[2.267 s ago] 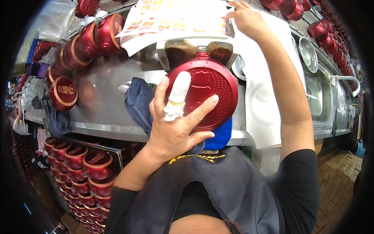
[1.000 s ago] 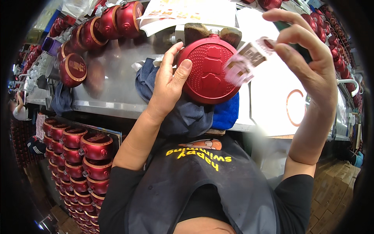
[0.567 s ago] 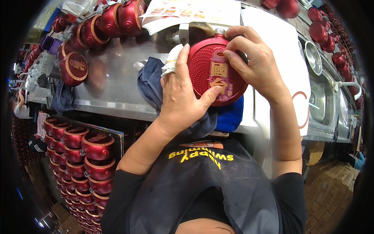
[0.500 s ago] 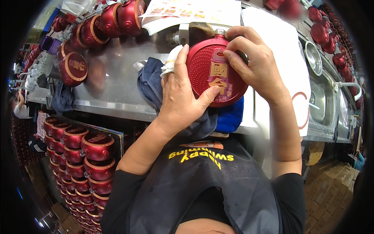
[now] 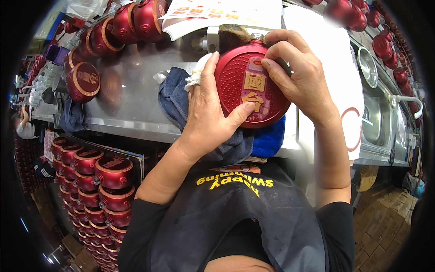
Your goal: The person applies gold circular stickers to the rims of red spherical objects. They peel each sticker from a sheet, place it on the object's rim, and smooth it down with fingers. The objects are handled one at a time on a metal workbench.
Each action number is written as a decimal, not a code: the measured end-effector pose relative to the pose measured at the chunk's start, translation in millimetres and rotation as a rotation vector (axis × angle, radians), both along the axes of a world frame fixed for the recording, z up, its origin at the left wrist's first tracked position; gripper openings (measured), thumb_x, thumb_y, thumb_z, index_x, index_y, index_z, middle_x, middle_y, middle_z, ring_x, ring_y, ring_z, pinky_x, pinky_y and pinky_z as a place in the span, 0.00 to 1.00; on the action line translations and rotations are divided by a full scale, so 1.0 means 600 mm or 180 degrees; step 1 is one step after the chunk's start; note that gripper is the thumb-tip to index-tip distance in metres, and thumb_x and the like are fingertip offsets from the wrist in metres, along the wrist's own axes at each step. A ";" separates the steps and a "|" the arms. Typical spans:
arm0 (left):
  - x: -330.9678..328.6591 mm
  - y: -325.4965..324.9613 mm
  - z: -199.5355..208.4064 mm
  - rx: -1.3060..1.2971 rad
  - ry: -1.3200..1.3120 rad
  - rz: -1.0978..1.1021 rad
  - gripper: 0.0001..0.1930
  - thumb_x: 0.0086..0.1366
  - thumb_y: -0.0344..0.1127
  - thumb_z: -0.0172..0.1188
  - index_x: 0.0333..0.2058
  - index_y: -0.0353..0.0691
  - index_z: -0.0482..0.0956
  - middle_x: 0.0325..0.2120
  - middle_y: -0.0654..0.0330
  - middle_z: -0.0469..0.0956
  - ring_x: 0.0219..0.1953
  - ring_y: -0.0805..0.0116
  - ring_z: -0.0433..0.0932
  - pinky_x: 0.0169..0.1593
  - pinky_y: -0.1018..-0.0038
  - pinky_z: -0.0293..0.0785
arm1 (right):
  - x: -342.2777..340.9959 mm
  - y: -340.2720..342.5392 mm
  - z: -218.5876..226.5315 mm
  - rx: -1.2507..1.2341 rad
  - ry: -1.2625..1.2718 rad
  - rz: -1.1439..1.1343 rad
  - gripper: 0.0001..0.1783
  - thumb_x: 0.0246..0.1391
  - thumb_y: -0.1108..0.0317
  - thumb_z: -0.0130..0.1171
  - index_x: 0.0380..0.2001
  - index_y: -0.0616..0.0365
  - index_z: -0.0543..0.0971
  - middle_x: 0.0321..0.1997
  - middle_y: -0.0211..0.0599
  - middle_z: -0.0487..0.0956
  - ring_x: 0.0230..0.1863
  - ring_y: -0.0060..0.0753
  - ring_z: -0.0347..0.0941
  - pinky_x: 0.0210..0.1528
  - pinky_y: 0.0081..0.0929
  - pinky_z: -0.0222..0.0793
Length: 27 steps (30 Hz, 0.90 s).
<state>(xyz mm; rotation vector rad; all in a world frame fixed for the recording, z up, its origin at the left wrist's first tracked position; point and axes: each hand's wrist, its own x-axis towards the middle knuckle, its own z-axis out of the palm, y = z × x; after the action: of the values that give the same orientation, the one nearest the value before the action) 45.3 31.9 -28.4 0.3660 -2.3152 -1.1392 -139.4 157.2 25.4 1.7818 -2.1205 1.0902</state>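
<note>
Round red bottle (image 5: 229,79), one: centre of the frame, face up, neck towards the top edge. Label (image 5: 254,82), one: gold characters on a pinkish film, flat against the right part of that face as far as shows; long axis runs nearly up and down the frame.

Your right hand (image 5: 302,75), the nearer to the label's upper end: thumb and forefinger bent, tips close together at its upper right edge. The label lies left of and below those tips; whether they pinch it, you cannot tell from this view.

Your left hand (image 5: 206,115): thumb well apart from the fingers and resting on the label's lower end, which lies directly under the tip; fingers along the bottle's left rim, their grip underneath hidden. White finger wrap (image 5: 194,80), one, at this hand.

Surroundings: grey-blue towel (image 5: 173,97) and bright blue cloth (image 5: 270,141) below the bottle; printed sheets (image 5: 213,12), top centre; stacked red bottles (image 5: 113,174), lower left.
</note>
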 end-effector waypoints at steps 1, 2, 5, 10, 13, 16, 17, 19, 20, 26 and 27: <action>0.000 0.000 0.000 0.0047 -0.0007 -0.0018 0.55 0.58 0.48 0.75 0.73 0.32 0.48 0.60 0.36 0.69 0.61 0.40 0.69 0.67 0.52 0.59 | -0.001 0.000 -0.001 0.0006 0.0028 0.0036 0.05 0.58 0.74 0.66 0.34 0.62 0.80 0.53 0.41 0.80 0.47 0.41 0.82 0.49 0.33 0.79; 0.000 0.000 0.000 -0.0026 -0.0012 0.0003 0.55 0.58 0.49 0.75 0.73 0.32 0.48 0.60 0.36 0.69 0.61 0.41 0.69 0.67 0.52 0.59 | -0.003 0.000 -0.002 -0.0009 0.0066 0.0052 0.05 0.59 0.74 0.66 0.34 0.62 0.80 0.53 0.41 0.80 0.47 0.41 0.82 0.49 0.33 0.79; 0.001 -0.002 -0.001 -0.0042 -0.0050 0.0007 0.55 0.58 0.50 0.75 0.72 0.32 0.49 0.60 0.37 0.69 0.61 0.42 0.69 0.67 0.52 0.59 | -0.007 0.005 -0.002 -0.0036 0.0076 -0.0023 0.06 0.61 0.71 0.65 0.38 0.62 0.81 0.53 0.42 0.80 0.50 0.42 0.81 0.50 0.33 0.78; -0.003 -0.008 -0.004 0.1032 0.0096 -0.0106 0.52 0.61 0.53 0.73 0.71 0.30 0.52 0.61 0.37 0.68 0.62 0.43 0.68 0.68 0.54 0.60 | 0.012 0.040 -0.011 -0.0069 -0.0033 -0.0608 0.25 0.66 0.55 0.63 0.56 0.65 0.79 0.59 0.51 0.77 0.58 0.48 0.77 0.57 0.37 0.75; -0.005 -0.010 -0.007 0.0611 0.0021 -0.0059 0.51 0.62 0.53 0.73 0.71 0.29 0.53 0.61 0.37 0.67 0.63 0.43 0.68 0.68 0.54 0.61 | 0.045 0.062 -0.033 0.0144 -0.0302 -0.0743 0.42 0.63 0.44 0.64 0.65 0.70 0.71 0.64 0.60 0.72 0.63 0.54 0.74 0.61 0.40 0.73; -0.004 -0.010 -0.006 0.0331 -0.0032 -0.0053 0.51 0.61 0.53 0.73 0.71 0.29 0.53 0.61 0.37 0.68 0.62 0.42 0.69 0.68 0.54 0.62 | 0.068 0.074 -0.055 0.0323 -0.0575 -0.0851 0.51 0.57 0.42 0.70 0.69 0.72 0.65 0.65 0.61 0.71 0.64 0.55 0.73 0.63 0.41 0.71; -0.004 -0.011 -0.004 0.0366 0.0006 -0.0076 0.52 0.61 0.52 0.73 0.71 0.29 0.53 0.61 0.36 0.68 0.62 0.42 0.70 0.67 0.54 0.62 | 0.071 0.076 -0.059 0.0316 -0.0569 -0.0862 0.52 0.56 0.43 0.71 0.69 0.72 0.65 0.65 0.61 0.71 0.64 0.55 0.73 0.63 0.41 0.71; -0.007 -0.014 0.001 0.0210 0.0021 -0.0100 0.52 0.61 0.52 0.73 0.71 0.29 0.53 0.61 0.36 0.68 0.61 0.41 0.71 0.67 0.53 0.63 | 0.072 0.077 -0.061 0.0272 -0.0524 -0.0867 0.53 0.54 0.44 0.72 0.70 0.73 0.64 0.64 0.61 0.71 0.64 0.54 0.73 0.63 0.40 0.71; -0.009 -0.017 0.005 0.0224 0.0068 -0.0137 0.52 0.61 0.52 0.74 0.71 0.29 0.53 0.61 0.35 0.68 0.61 0.41 0.71 0.66 0.53 0.64 | 0.070 0.076 -0.058 0.0319 -0.0648 -0.0826 0.53 0.54 0.46 0.73 0.69 0.75 0.63 0.65 0.63 0.70 0.65 0.57 0.71 0.65 0.42 0.68; -0.036 -0.030 0.027 0.0243 -0.0110 0.0075 0.40 0.65 0.54 0.68 0.64 0.31 0.66 0.57 0.39 0.74 0.59 0.42 0.73 0.64 0.53 0.65 | 0.064 0.063 -0.045 0.0354 -0.0585 -0.0910 0.50 0.54 0.47 0.73 0.67 0.73 0.66 0.59 0.57 0.74 0.60 0.52 0.75 0.61 0.40 0.72; -0.040 -0.030 0.030 0.0064 -0.0173 0.0092 0.40 0.64 0.54 0.69 0.64 0.31 0.66 0.56 0.40 0.74 0.58 0.42 0.73 0.64 0.53 0.65 | 0.064 0.061 -0.045 0.0348 -0.0572 -0.0903 0.49 0.54 0.47 0.74 0.67 0.73 0.66 0.59 0.57 0.74 0.59 0.52 0.75 0.60 0.40 0.72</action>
<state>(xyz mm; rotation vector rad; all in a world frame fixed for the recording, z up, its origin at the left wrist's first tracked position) 21.6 13.7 -10.7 0.4416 -2.3391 -1.1526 -100.8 194.0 -1.3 1.4089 -2.4878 1.1126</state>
